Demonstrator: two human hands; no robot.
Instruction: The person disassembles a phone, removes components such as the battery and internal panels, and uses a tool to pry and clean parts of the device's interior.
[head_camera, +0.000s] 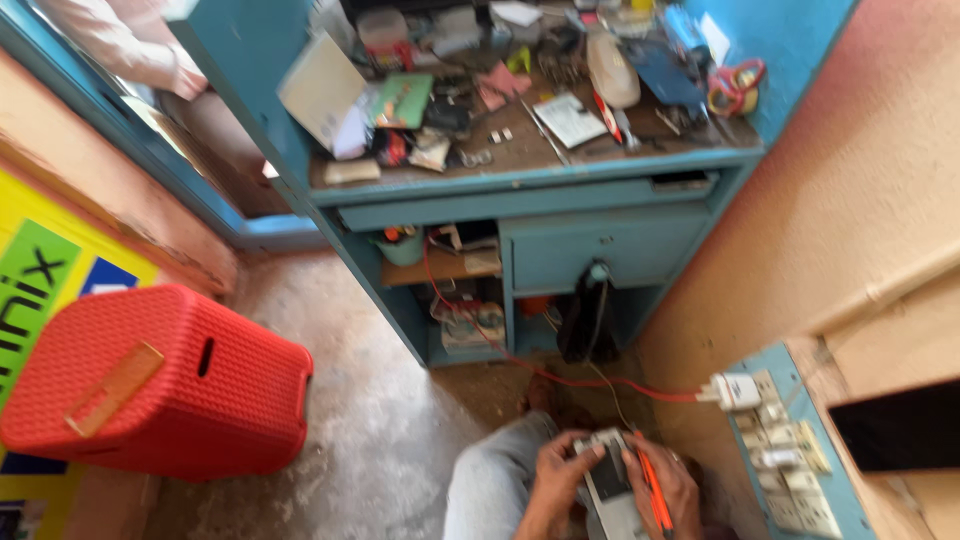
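Seen from above, at bottom centre: left hand (556, 478) and right hand (668, 487) both clasped on a grey phone (607, 480) held over the lap, thumbs pressed on its face; an orange tool (652, 487) lying under the right-hand fingers, along the phone's right edge. Blurred and partly cut off by the lower frame edge — phone's lower end not visible.

Left edge: yellow sign (40, 265) with green and blue panels, leaning on the wall, cropped by the frame. In front of it, a red stool (160, 385) of woven-pattern plastic with a slot in its side.

Centre top: blue desk (530, 185) with a drawer, its top crowded with papers, a green card (403, 100), white box (322, 90) and small parts — most too blurred to identify.

Right: white plug (735, 390) on a red cable (590, 380), seated in a blue-framed switch panel (790, 450); dark slab (900, 425) beside it, cut off at the right edge.

Upper left: another person's sleeve (130, 45), only partly in view.
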